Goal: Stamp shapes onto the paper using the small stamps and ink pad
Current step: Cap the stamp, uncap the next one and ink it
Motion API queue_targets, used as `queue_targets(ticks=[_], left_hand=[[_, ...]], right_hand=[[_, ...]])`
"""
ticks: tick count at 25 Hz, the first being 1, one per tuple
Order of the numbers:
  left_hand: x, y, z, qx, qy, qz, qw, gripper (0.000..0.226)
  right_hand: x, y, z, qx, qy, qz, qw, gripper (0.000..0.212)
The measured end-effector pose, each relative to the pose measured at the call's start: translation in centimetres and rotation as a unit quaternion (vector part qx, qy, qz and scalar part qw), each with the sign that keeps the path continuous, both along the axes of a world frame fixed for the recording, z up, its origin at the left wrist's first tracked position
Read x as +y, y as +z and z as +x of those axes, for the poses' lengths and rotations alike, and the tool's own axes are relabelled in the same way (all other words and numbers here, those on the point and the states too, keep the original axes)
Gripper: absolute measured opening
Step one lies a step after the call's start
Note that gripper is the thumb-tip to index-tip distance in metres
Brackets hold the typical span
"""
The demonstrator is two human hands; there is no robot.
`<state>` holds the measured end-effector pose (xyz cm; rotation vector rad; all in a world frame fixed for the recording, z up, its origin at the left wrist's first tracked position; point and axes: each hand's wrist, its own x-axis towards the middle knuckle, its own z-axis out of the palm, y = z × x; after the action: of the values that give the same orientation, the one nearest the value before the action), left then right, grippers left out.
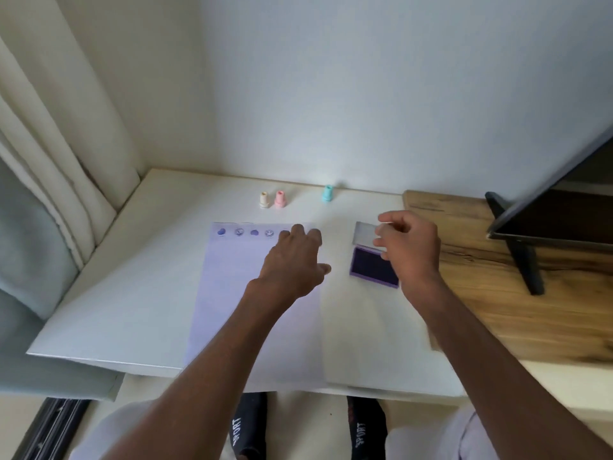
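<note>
four prints line the paper's point(252, 293) far edge. our left hand point(293, 260) presses it flat; our right hand point(406, 247), fingers curled, contents unclear, hovers over the ink pad point(373, 267). next likely inking.

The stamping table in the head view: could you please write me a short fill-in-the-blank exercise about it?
1. The left hand rests on the ____.
2. The ink pad lies open, its ink coloured ____.
3. Standing at the table's far edge are ____ small stamps: cream stamp, pink stamp, blue stamp.
4. The right hand hovers above the ____.

Missing words: paper; purple; three; ink pad
</note>
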<state>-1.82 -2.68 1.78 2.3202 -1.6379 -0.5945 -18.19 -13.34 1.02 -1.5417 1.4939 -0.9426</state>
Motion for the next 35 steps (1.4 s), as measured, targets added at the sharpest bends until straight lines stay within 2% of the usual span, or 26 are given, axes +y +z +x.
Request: queue_targets(ticks=[2, 4, 8, 11, 18, 24, 28, 31, 35], left_hand=[[-0.9, -0.3, -1.4, 0.019, -0.027, -0.007, 0.999, 0.052], [-1.8, -0.6, -2.5, 0.02, -0.041, -0.019, 0.999, 0.052], [-3.3, -1.4, -4.2, 0.009, -0.049, -0.023, 0.999, 0.054], [-3.8, -2.0, -4.9, -0.004, -0.057, 0.0, 0.998, 0.054], [-3.7, -2.8, -4.6, -0.031, -0.062, -0.003, 0.998, 0.054], [-3.6, -1.8, -3.1, -0.008, -0.03, -0.035, 0.999, 0.054], [-3.2, -1.5, -1.4, -0.031, 0.003, -0.028, 0.999, 0.054], [-2.9, -1.7, -0.9, -0.041, -0.009, -0.01, 0.999, 0.056], [-2.7, -1.8, -0.5, -0.044, -0.017, -0.002, 0.999, 0.055]], right_hand=[[-1.2, 0.6, -1.7, -0.02, -0.022, 0.091, 0.995, 0.02], [-1.9, 0.8, -2.4, 0.034, -0.004, 0.125, 0.992, 0.022], [-1.9, 0.8, -3.2, 0.256, 0.073, 0.083, 0.96, 0.038], [-1.7, 0.6, -3.0, 0.296, 0.124, 0.077, 0.944, 0.051], [-2.6, 0.5, -3.5, 0.272, 0.121, 0.098, 0.95, 0.054], [-2.2, 0.5, -1.3, 0.225, 0.076, -0.044, 0.97, 0.032], [-2.1, -0.2, 2.2, 0.165, 0.1, -0.078, 0.978, 0.022], [-3.5, -0.9, 5.0, 0.15, 0.108, -0.085, 0.979, 0.027], [-6.2, -1.8, 9.3, 0.19, 0.162, -0.119, 0.961, 0.044]])
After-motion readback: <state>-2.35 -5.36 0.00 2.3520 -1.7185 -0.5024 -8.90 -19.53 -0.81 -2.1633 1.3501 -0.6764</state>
